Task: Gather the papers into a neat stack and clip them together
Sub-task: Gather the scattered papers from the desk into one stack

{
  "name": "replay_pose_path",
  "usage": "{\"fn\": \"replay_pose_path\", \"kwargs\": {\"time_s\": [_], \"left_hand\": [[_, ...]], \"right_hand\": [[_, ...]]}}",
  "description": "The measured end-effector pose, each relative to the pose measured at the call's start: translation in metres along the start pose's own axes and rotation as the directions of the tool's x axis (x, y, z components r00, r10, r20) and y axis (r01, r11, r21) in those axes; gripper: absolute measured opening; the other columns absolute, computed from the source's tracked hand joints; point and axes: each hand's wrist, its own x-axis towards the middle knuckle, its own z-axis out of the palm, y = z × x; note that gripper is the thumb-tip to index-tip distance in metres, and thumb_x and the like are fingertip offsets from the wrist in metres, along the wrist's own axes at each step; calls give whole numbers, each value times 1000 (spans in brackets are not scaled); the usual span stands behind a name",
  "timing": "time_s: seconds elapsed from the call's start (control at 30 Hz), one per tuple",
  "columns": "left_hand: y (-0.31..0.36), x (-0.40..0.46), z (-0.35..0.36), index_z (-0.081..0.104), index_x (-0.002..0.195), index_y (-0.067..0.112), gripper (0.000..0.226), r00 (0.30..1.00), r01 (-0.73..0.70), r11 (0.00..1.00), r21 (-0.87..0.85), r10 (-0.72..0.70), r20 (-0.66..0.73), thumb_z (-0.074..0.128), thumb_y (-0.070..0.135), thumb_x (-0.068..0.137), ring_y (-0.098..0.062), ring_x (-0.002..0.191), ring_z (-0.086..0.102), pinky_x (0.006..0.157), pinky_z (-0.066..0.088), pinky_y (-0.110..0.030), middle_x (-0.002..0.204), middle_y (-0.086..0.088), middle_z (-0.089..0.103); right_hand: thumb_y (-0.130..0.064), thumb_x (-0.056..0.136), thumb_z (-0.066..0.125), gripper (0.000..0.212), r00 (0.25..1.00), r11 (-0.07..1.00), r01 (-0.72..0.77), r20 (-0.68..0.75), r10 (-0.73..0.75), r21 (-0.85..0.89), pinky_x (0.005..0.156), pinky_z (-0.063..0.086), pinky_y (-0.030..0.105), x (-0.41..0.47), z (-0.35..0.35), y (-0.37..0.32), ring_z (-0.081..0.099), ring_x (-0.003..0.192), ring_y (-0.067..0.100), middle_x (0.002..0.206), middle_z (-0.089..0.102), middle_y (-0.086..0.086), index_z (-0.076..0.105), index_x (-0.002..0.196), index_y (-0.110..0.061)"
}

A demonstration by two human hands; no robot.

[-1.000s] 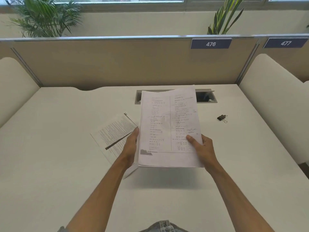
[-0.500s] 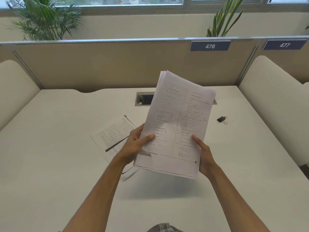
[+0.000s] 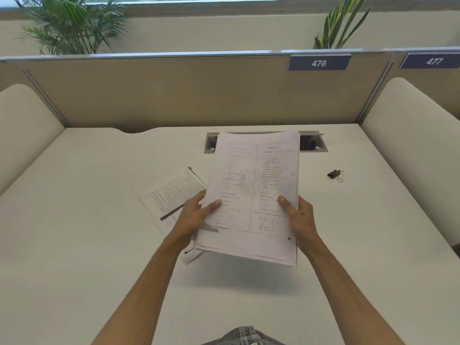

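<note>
A stack of printed papers (image 3: 254, 185) is held above the white desk (image 3: 74, 220), tilted slightly up at its far end. My left hand (image 3: 194, 217) grips its left edge, thumb on top. My right hand (image 3: 298, 217) grips its right edge, thumb on top as well. Another printed sheet (image 3: 174, 195) lies flat on the desk to the left, partly under my left hand and the stack. A small black binder clip (image 3: 334, 174) rests on the desk to the right of the stack, apart from both hands.
A grey cable slot (image 3: 313, 143) sits in the desk behind the stack. A beige partition (image 3: 174, 95) with number plates 476 and 477 closes the back. Padded cream side panels (image 3: 418, 150) stand left and right. Plants stand behind the partition.
The stack was tipped up and swung to the right half a second ago; it has since come back down to a flatter, straighter position. The loose sheet and the clip have not moved.
</note>
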Motion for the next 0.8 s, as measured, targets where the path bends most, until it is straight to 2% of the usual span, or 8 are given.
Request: {"fn": "replay_pose_path", "kwargs": {"time_s": [0.07,0.13,0.2,0.27,0.4,0.6,0.7,0.8], "left_hand": [[-17,8,-10,66,112,24,34,960,156,959,237,-91,-264,56,51,92,-22,81,73,78,57,-40,97,-2,75],[-37,11,-29,61,117,17,63,853,404,757,513,-109,-510,47,70,86,-30,97,68,86,49,-41,107,-7,70],[-54,11,-48,56,123,8,79,783,543,623,563,-134,-608,49,75,80,-37,110,60,89,46,-43,122,-15,62],[-67,8,-60,50,126,1,90,749,593,593,545,-159,-643,55,75,76,-39,114,57,90,46,-45,127,-19,57],[-81,10,-64,47,124,-4,94,739,600,574,557,-131,-661,71,67,68,-40,114,57,85,48,-46,125,-21,55],[-76,25,-61,57,119,1,70,707,612,667,425,-221,-671,83,45,70,-40,117,55,88,50,-49,125,-19,56],[-77,22,-62,64,97,4,48,681,596,722,352,-222,-698,85,37,68,-38,102,63,76,50,-41,107,-17,66],[-81,20,-66,56,66,8,30,686,537,791,292,-208,-698,81,22,74,-36,83,66,68,47,-36,78,-11,65]], "right_hand": [[-16,96,60,19,999,999,37,-26,-37,-26,68,60,23,1,0,0,73,85,14,99,74,-3,66,114,-14],[-16,96,60,21,998,999,43,-50,-44,-28,70,60,23,3,0,1,72,87,15,101,74,-1,66,115,-13],[-17,95,61,19,997,999,35,-73,-36,-17,71,61,25,5,-3,1,72,87,18,100,74,0,67,113,-13],[-17,95,61,15,996,1000,24,-89,-24,-7,70,61,26,5,-5,2,72,86,20,98,74,0,68,109,-14],[-17,95,61,17,996,1000,6,-94,-6,0,70,61,27,7,-5,6,72,88,21,101,74,2,68,111,-14],[-18,95,61,22,996,1000,-4,-90,5,18,73,62,29,4,-3,8,72,91,23,106,74,5,67,116,-10],[-18,95,61,22,996,1000,-6,-85,7,19,77,62,33,4,-3,7,72,93,24,108,74,7,67,115,-11],[-18,95,62,18,997,1000,-4,-74,6,27,78,62,34,3,-3,5,72,93,23,107,74,6,68,112,-14]]}}
